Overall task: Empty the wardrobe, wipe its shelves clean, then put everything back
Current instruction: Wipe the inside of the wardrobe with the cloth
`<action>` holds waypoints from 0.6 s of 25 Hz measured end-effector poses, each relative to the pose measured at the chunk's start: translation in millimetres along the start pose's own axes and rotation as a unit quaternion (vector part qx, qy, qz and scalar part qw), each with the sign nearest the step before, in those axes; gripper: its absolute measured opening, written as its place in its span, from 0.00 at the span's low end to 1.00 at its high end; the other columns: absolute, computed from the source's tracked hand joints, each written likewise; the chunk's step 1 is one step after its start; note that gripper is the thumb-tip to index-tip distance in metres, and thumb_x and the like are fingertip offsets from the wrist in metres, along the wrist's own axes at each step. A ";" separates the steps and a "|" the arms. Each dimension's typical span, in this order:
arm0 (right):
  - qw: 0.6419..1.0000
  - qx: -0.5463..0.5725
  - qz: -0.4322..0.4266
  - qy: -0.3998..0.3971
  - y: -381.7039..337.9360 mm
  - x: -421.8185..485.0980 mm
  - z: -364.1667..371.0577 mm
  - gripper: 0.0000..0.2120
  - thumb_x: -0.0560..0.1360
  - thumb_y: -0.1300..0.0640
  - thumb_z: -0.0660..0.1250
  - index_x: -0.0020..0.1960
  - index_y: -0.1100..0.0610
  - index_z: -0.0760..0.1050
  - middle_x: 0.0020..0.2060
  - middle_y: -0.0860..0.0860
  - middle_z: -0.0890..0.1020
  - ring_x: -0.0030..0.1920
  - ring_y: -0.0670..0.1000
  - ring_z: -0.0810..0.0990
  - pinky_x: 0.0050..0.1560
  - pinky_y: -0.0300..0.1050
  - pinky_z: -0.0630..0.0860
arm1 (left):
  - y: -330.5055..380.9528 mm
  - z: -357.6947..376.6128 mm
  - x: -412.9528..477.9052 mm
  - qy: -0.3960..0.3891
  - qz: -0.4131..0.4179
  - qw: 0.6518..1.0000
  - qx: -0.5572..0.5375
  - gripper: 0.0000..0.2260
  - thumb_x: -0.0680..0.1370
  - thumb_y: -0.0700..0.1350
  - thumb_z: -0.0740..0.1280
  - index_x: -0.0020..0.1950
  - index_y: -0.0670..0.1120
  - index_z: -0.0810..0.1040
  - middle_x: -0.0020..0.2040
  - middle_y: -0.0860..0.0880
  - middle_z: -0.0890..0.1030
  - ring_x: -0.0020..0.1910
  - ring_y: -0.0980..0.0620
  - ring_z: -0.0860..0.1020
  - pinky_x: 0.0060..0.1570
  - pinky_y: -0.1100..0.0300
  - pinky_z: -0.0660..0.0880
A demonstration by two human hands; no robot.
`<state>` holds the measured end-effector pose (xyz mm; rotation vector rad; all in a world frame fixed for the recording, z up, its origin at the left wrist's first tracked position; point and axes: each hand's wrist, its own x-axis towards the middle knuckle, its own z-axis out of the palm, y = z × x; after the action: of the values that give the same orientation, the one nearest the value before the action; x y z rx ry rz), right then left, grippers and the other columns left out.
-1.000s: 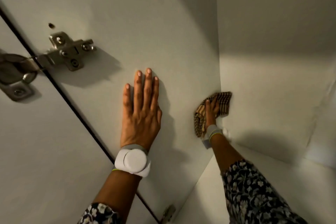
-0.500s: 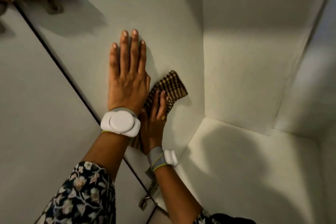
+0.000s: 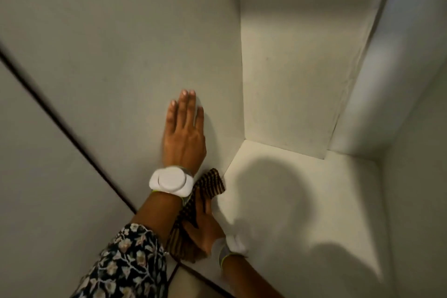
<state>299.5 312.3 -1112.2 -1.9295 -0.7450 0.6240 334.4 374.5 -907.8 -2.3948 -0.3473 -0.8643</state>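
Observation:
I look into a white wardrobe compartment. My left hand point(image 3: 185, 133) lies flat with straight fingers against the left side panel point(image 3: 135, 60). Below it, my right hand point(image 3: 203, 227) presses a brown checked cloth point(image 3: 210, 184) against the bottom of that same panel, close to where it meets the shelf point(image 3: 302, 201). The fingers lie over the cloth; my left wrist hides part of them. Nothing lies on the shelf.
The back wall point(image 3: 290, 75) and right side panel point(image 3: 406, 80) close the compartment. The open door point(image 3: 43, 189) hangs at the left, past a dark gap along the panel's front edge. Both wrists wear white bands.
My right hand has wiped the cloth down the left panel from mid-height to its foot by the shelf. The view has dropped, so the hinge is out of sight.

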 end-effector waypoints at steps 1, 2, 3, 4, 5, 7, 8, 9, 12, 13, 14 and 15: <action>1.000 0.014 0.001 -0.006 10.1 3.5 1.7 0.40 0.76 0.44 0.58 0.73 0.43 0.31 0.76 0.50 0.38 0.77 0.54 0.50 0.75 0.52 0.56 | 14.8 20.0 -13.4 -0.019 0.009 1.000 0.000 0.25 0.74 0.40 0.53 0.71 0.39 0.68 0.75 0.37 0.59 0.75 0.38 0.57 0.74 0.45 0.46; 0.999 0.036 0.011 0.005 11.7 4.8 5.4 0.38 0.77 0.46 0.58 0.73 0.43 0.33 0.76 0.50 0.40 0.77 0.54 0.48 0.75 0.53 0.53 | 23.1 34.0 -22.9 -0.034 0.021 0.999 0.001 0.25 0.73 0.39 0.52 0.70 0.39 0.70 0.75 0.37 0.61 0.75 0.38 0.59 0.74 0.46 0.46; 0.998 0.059 0.027 0.020 15.0 8.5 12.5 0.36 0.78 0.50 0.58 0.75 0.44 0.36 0.77 0.50 0.43 0.77 0.54 0.47 0.76 0.53 0.51 | 29.6 47.8 -31.6 -0.052 0.037 0.998 0.002 0.24 0.74 0.38 0.52 0.69 0.39 0.71 0.74 0.37 0.62 0.75 0.39 0.59 0.74 0.46 0.44; 0.996 0.059 0.042 0.052 18.0 12.8 20.0 0.32 0.80 0.52 0.55 0.76 0.46 0.38 0.77 0.51 0.44 0.77 0.54 0.45 0.76 0.53 0.47 | 31.7 55.3 -36.4 -0.066 0.048 0.997 0.009 0.24 0.74 0.37 0.53 0.70 0.40 0.70 0.75 0.38 0.61 0.75 0.39 0.58 0.74 0.47 0.42; 0.994 0.069 0.063 0.059 24.3 23.3 15.7 0.29 0.81 0.50 0.51 0.76 0.48 0.39 0.77 0.53 0.42 0.77 0.56 0.41 0.76 0.52 0.42 | 31.2 59.3 -39.2 -0.072 0.056 0.996 0.018 0.24 0.75 0.37 0.54 0.72 0.40 0.68 0.76 0.38 0.59 0.76 0.40 0.56 0.74 0.47 0.40; 0.985 -0.061 0.106 0.121 35.2 61.3 8.8 0.28 0.81 0.43 0.39 0.76 0.55 0.40 0.75 0.60 0.39 0.74 0.63 0.36 0.72 0.56 0.34 | 32.1 66.7 -41.1 -0.075 0.050 0.996 0.024 0.25 0.75 0.37 0.53 0.73 0.41 0.64 0.77 0.39 0.56 0.77 0.40 0.52 0.74 0.46 0.39; 0.969 -0.193 0.097 0.119 37.8 77.3 2.4 0.31 0.81 0.41 0.37 0.76 0.60 0.37 0.75 0.64 0.39 0.73 0.67 0.37 0.71 0.61 0.34 | 33.7 71.8 -39.5 -0.062 0.041 0.997 0.014 0.25 0.75 0.37 0.50 0.73 0.40 0.64 0.77 0.39 0.56 0.77 0.40 0.52 0.75 0.46 0.40; 0.946 -0.289 0.083 0.122 38.6 89.4 -2.5 0.35 0.80 0.40 0.39 0.74 0.65 0.34 0.74 0.67 0.40 0.73 0.69 0.39 0.71 0.64 0.37 | 36.5 75.9 -39.7 -0.053 0.036 0.998 0.003 0.25 0.76 0.37 0.47 0.72 0.39 0.65 0.76 0.39 0.57 0.76 0.40 0.53 0.75 0.47 0.41; 0.895 -0.417 0.075 0.141 49.8 122.2 -45.7 0.36 0.81 0.42 0.42 0.73 0.70 0.33 0.74 0.68 0.43 0.74 0.68 0.44 0.73 0.61 0.44 | 54.9 98.9 -41.9 -0.052 0.034 0.997 -0.041 0.28 0.79 0.38 0.36 0.70 0.36 0.67 0.74 0.37 0.61 0.75 0.39 0.58 0.74 0.48 0.45; 0.906 -0.384 0.088 0.155 56.2 138.2 -58.4 0.36 0.81 0.43 0.42 0.73 0.71 0.34 0.74 0.69 0.44 0.74 0.67 0.44 0.74 0.60 0.45 | 62.8 105.8 -44.3 -0.064 0.026 0.996 -0.051 0.27 0.79 0.39 0.37 0.70 0.36 0.68 0.74 0.36 0.63 0.74 0.39 0.60 0.73 0.48 0.46; 0.909 -0.374 0.061 0.176 68.2 155.3 -71.8 0.36 0.81 0.43 0.44 0.73 0.70 0.36 0.74 0.68 0.44 0.74 0.67 0.45 0.74 0.59 0.46 | 75.8 120.0 -46.9 -0.090 0.016 0.994 -0.059 0.26 0.79 0.39 0.40 0.69 0.35 0.69 0.73 0.36 0.64 0.73 0.38 0.62 0.73 0.49 0.47; 0.911 -0.365 0.059 0.181 76.6 167.2 -87.7 0.35 0.81 0.44 0.47 0.74 0.69 0.38 0.74 0.68 0.45 0.75 0.66 0.47 0.74 0.59 0.48 | 88.5 129.5 -48.2 -0.123 0.009 0.990 -0.071 0.24 0.77 0.39 0.44 0.68 0.35 0.70 0.72 0.36 0.66 0.72 0.38 0.64 0.72 0.49 0.47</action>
<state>492.7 352.6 -1162.8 -2.6925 -0.6738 0.0189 399.7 376.8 -1058.3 -2.6397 -0.3698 -0.6035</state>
